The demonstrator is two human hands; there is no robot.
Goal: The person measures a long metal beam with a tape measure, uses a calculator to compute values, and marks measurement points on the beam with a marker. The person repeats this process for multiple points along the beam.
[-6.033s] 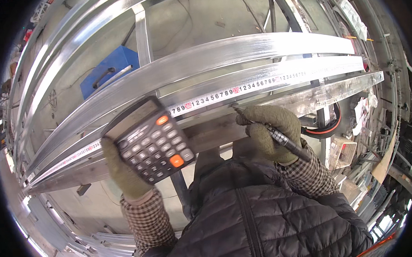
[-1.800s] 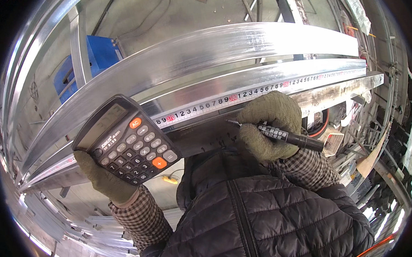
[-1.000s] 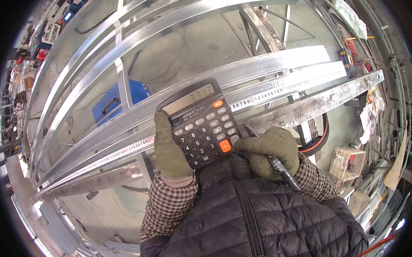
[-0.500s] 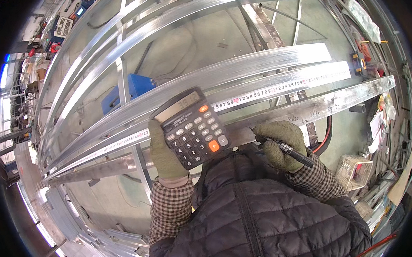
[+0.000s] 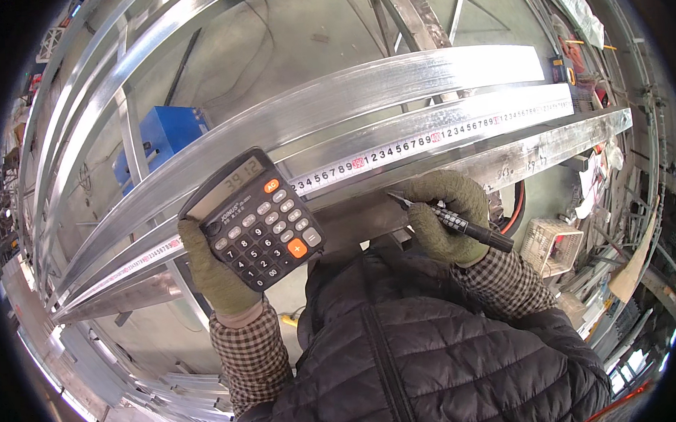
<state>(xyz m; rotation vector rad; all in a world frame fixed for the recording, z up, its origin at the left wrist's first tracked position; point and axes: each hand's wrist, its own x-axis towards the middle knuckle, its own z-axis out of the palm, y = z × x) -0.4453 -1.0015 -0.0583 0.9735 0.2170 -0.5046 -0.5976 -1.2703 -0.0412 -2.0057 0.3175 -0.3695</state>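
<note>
A black desktop calculator (image 5: 259, 229) with a lit-grey display and orange keys lies tilted in my left hand (image 5: 218, 270), which wears a green knitted glove and grips it by its left side. My right hand (image 5: 459, 209), gloved alike, is closed round a black marker pen (image 5: 471, 228); its uncapped tip points left, over the near metal tube. Beyond the hands a white measuring tape (image 5: 396, 150) with red marks runs along a shiny metal tube. Handwritten dark marks show on the near steel tube (image 5: 562, 150), right of my right hand.
More long metal tubes (image 5: 333, 94) lie crosswise on a frame. A blue box (image 5: 170, 135) stands on the floor beyond them. At right are a white plastic basket (image 5: 554, 247), a black-and-red cable (image 5: 513, 211) and a tape measure case (image 5: 563, 70).
My left hand has shifted left with the calculator. The right hand with the marker has moved slightly left and up, and the view has turned a little, so the tubes sit differently.
</note>
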